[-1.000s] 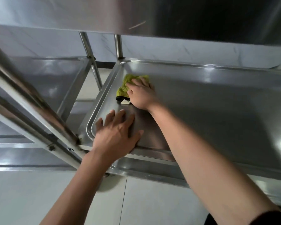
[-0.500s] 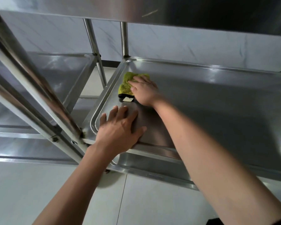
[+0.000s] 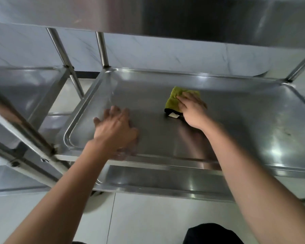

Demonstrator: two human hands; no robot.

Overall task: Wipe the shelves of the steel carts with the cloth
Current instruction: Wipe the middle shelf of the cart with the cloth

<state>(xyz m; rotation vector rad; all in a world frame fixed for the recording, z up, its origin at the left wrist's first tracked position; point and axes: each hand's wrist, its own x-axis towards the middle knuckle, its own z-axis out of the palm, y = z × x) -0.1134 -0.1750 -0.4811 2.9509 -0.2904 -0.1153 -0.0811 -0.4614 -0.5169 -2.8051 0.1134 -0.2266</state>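
Hands both flat: left hand (image 3: 115,128) splayed, bracing on the middle shelf (image 3: 245,124) near its front-left corner; right hand (image 3: 192,110) fingers extended, pressing the folded yellow-green cloth (image 3: 173,100) mid-shelf toward the back; risk: unpinched cloth slips out mid-stroke; leaning weight may roll the steel cart (image 3: 102,50).

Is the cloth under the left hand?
No, the cloth lies under the right hand, while the left hand rests flat on the shelf.
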